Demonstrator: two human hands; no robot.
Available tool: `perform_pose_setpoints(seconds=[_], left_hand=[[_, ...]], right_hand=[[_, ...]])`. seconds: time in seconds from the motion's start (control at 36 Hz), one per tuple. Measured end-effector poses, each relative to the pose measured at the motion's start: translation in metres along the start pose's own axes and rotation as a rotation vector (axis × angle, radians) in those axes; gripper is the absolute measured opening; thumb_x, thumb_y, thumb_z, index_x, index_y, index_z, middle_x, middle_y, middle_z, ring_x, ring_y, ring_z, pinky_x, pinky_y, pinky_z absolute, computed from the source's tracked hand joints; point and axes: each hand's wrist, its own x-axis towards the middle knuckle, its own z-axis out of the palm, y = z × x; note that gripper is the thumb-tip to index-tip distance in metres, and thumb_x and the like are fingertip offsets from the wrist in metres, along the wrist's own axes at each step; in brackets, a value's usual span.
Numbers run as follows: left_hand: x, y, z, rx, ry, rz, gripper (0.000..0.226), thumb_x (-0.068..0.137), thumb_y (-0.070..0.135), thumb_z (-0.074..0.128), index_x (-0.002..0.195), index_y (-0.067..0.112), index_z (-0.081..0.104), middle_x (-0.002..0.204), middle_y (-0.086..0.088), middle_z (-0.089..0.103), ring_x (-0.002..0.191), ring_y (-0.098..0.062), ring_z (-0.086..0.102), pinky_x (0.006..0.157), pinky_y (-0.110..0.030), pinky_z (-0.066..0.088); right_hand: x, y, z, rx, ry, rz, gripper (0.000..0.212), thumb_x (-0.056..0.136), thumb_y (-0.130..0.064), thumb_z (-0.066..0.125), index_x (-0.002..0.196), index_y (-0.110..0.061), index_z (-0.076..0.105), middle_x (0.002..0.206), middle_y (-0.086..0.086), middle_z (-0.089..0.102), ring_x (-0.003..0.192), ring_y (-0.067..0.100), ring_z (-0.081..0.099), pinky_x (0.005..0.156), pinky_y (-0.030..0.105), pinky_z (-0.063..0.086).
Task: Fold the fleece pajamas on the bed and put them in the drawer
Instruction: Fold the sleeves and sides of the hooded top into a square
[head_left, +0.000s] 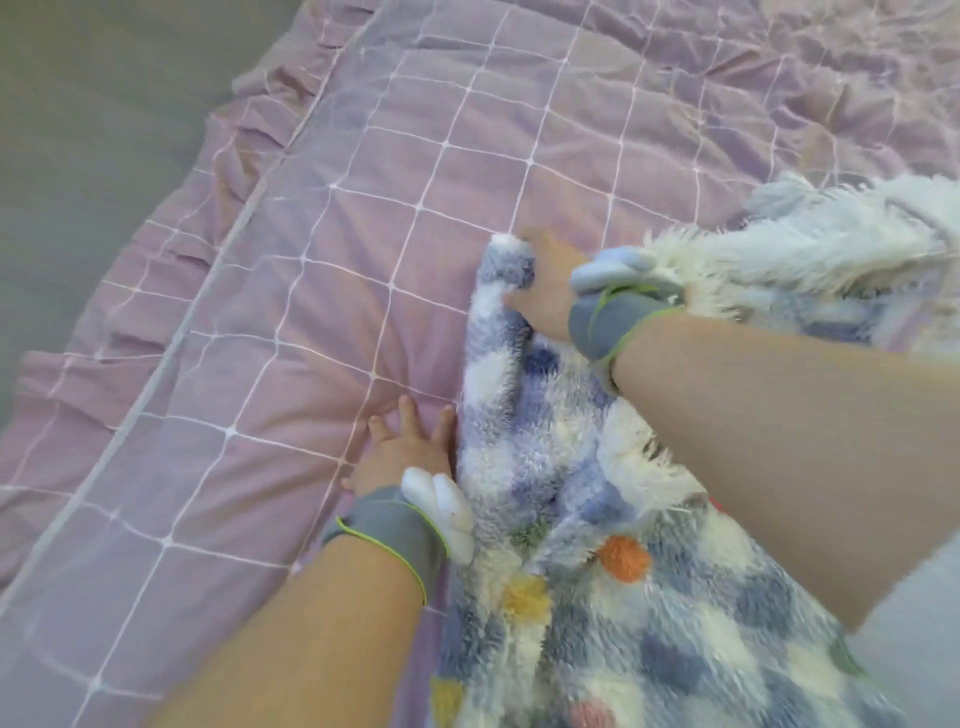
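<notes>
The fleece pajamas (561, 519), fluffy with blue and white checks and orange, yellow and pink dots, lie on the right side of the bed. My right hand (545, 291) grips a narrow end of the fleece at its far tip, fingers curled round it. My left hand (405, 447) lies flat on the sheet with straight fingers, touching the fleece's left edge. Both wrists wear grey bands.
The bed (311, 291) is covered by a lilac sheet with a white grid and a ruffled edge at the left. Grey floor (78, 130) lies beyond that edge. A white shaggy part of the fleece (831, 244) is bunched at the right.
</notes>
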Motion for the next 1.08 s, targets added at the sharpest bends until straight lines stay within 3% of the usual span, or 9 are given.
perform_pose_setpoints(seconds=[0.14, 0.28, 0.36, 0.53, 0.67, 0.81, 0.92, 1.0, 1.08], left_hand=[[0.001, 0.0, 0.0, 0.028, 0.005, -0.006, 0.058, 0.099, 0.022, 0.023, 0.147, 0.043, -0.003, 0.157, -0.001, -0.021, 0.143, -0.04, -0.01, 0.105, -0.067, 0.024], [-0.001, 0.0, -0.002, 0.045, 0.002, -0.007, 0.058, 0.098, 0.025, 0.025, 0.147, 0.042, -0.002, 0.157, -0.001, -0.021, 0.143, -0.04, -0.01, 0.106, -0.067, 0.024], [-0.004, 0.002, -0.003, 0.069, 0.002, -0.005, 0.062, 0.097, 0.024, 0.029, 0.148, 0.04, -0.003, 0.156, -0.003, -0.022, 0.143, -0.041, -0.009, 0.105, -0.067, 0.025], [-0.012, 0.005, -0.006, 0.082, -0.01, 0.01, 0.093, 0.083, 0.014, 0.052, 0.147, 0.038, -0.011, 0.156, -0.005, -0.024, 0.144, -0.041, -0.009, 0.107, -0.064, 0.026], [-0.009, -0.002, 0.01, 0.171, 0.043, 0.036, 0.096, 0.08, 0.023, 0.057, 0.147, 0.036, -0.01, 0.157, -0.012, -0.016, 0.143, -0.046, 0.001, 0.114, -0.055, 0.022], [-0.012, -0.017, 0.01, -0.009, 0.276, 0.136, 0.077, 0.087, 0.03, 0.057, 0.15, 0.022, 0.014, 0.153, -0.025, 0.014, 0.137, -0.046, 0.024, 0.114, -0.044, 0.024], [-0.076, -0.008, 0.036, -0.56, 0.592, 0.292, 0.055, 0.089, 0.034, 0.057, 0.137, 0.012, 0.043, 0.141, -0.013, 0.041, 0.128, -0.028, 0.04, 0.107, -0.027, 0.027], [-0.133, 0.007, 0.076, -0.295, 0.603, 0.389, 0.089, 0.068, 0.075, 0.043, 0.144, 0.032, 0.021, 0.152, 0.0, 0.023, 0.132, -0.021, 0.03, 0.107, -0.035, 0.032], [-0.137, 0.008, 0.104, -0.116, 0.57, 0.366, 0.084, 0.08, 0.047, 0.059, 0.143, 0.041, 0.003, 0.152, 0.001, 0.015, 0.125, -0.03, 0.041, 0.095, -0.04, 0.045]], right_hand=[[-0.045, 0.022, 0.004, 0.085, 0.152, -0.024, 0.06, 0.086, -0.034, 0.058, 0.141, -0.027, 0.034, 0.151, -0.003, 0.029, 0.135, 0.024, 0.037, 0.112, 0.039, 0.029], [-0.101, 0.048, 0.02, 0.007, 0.373, 0.289, 0.072, 0.078, -0.045, 0.063, 0.141, -0.03, 0.032, 0.156, -0.001, 0.021, 0.143, 0.024, 0.018, 0.116, 0.041, 0.016], [-0.117, 0.062, 0.031, 0.191, 0.368, 0.524, 0.074, 0.075, -0.043, 0.069, 0.138, -0.027, 0.035, 0.142, 0.008, 0.042, 0.13, 0.032, 0.039, 0.104, 0.043, 0.033], [-0.132, 0.065, 0.007, 0.287, 0.555, 0.265, 0.027, 0.08, -0.02, 0.058, 0.107, -0.016, 0.055, 0.106, 0.006, 0.061, 0.095, 0.034, 0.056, 0.082, 0.046, 0.045], [-0.16, 0.083, 0.007, 0.11, 0.296, 0.546, 0.049, 0.082, -0.019, 0.058, 0.129, -0.021, 0.044, 0.135, 0.01, 0.04, 0.119, 0.036, 0.043, 0.095, 0.041, 0.036], [-0.184, 0.084, 0.019, 0.152, 0.251, 0.328, 0.067, 0.078, -0.032, 0.066, 0.138, -0.033, 0.037, 0.151, 0.004, 0.026, 0.134, 0.029, 0.03, 0.107, 0.039, 0.03], [-0.203, 0.088, 0.027, 0.289, 0.113, 0.388, 0.054, 0.079, -0.033, 0.071, 0.128, -0.026, 0.048, 0.132, 0.01, 0.045, 0.117, 0.031, 0.049, 0.096, 0.034, 0.038], [-0.208, 0.086, 0.024, 0.252, 0.104, 0.416, 0.03, 0.084, -0.027, 0.064, 0.113, -0.021, 0.057, 0.112, 0.009, 0.06, 0.103, 0.031, 0.056, 0.081, 0.031, 0.042], [-0.207, 0.08, 0.02, 0.293, 0.154, 0.366, 0.013, 0.085, -0.017, 0.058, 0.097, -0.022, 0.062, 0.074, -0.003, 0.054, 0.074, 0.023, 0.053, 0.061, 0.025, 0.036]])
